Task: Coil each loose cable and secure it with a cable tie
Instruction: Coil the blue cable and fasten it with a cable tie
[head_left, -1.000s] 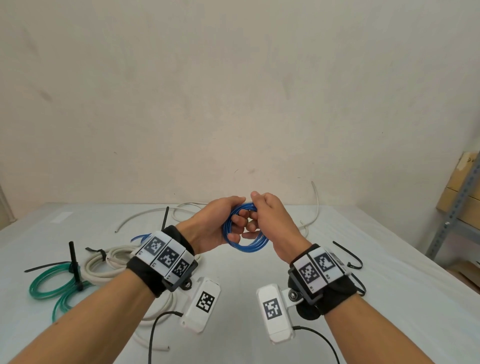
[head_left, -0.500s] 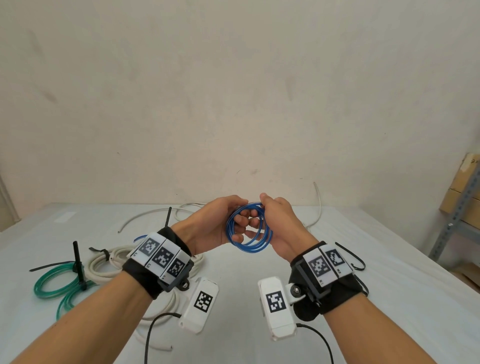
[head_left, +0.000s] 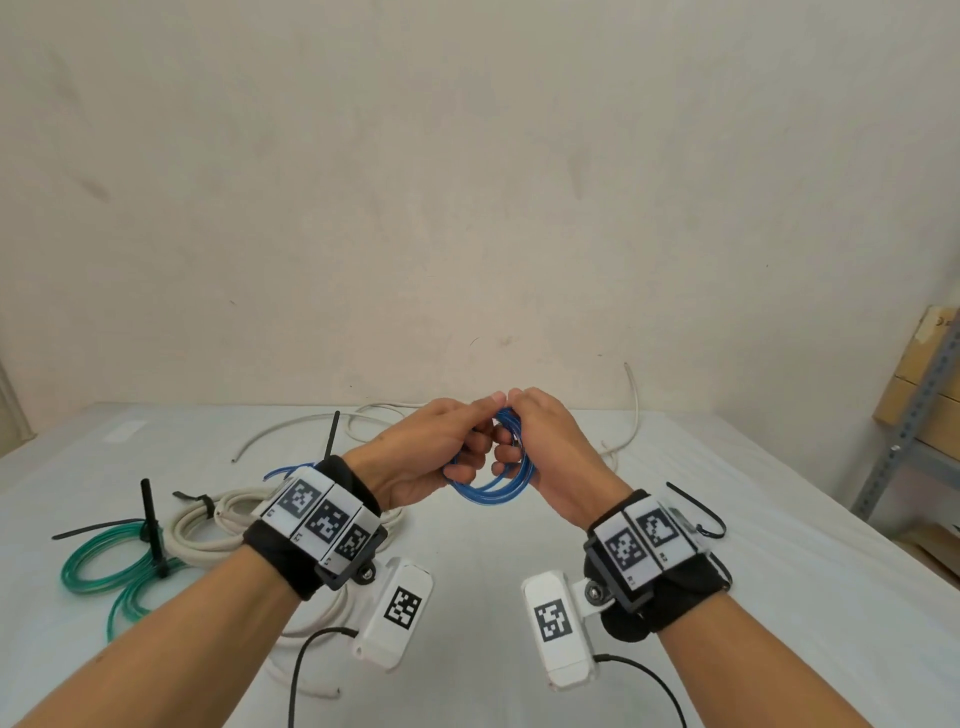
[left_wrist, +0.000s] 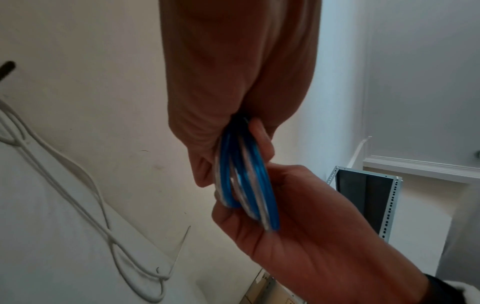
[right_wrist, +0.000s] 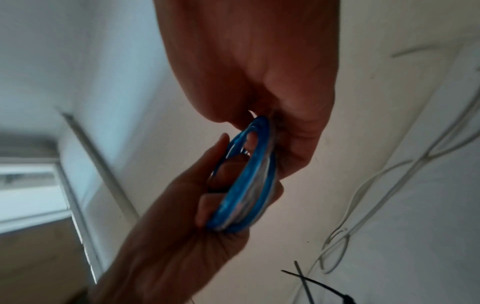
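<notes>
A small blue cable coil (head_left: 492, 482) hangs in the air above the table, held between both hands. My left hand (head_left: 465, 453) grips its left side with curled fingers, and my right hand (head_left: 511, 444) grips its right side, fingers hooked through the loops. The thumbs meet on top. In the left wrist view the blue coil (left_wrist: 246, 181) runs edge-on from my left hand (left_wrist: 233, 123) down into the right palm (left_wrist: 311, 236). The right wrist view shows the blue coil (right_wrist: 249, 185) pinched by my right hand (right_wrist: 272, 123), with left fingers (right_wrist: 215, 164) through it. A loose black cable tie (head_left: 698, 512) lies beside my right wrist.
A green coil (head_left: 101, 569) and a white coil (head_left: 202, 530), each with a black tie, lie at the left. A loose white cable (head_left: 291, 434) curls along the table's back. More blue cable (head_left: 285, 470) shows behind my left wrist. A metal shelf (head_left: 919, 426) stands at the right.
The hands have closed together until the thumbs touch, and the blue coil has turned from a round open loop to nearly edge-on between them.
</notes>
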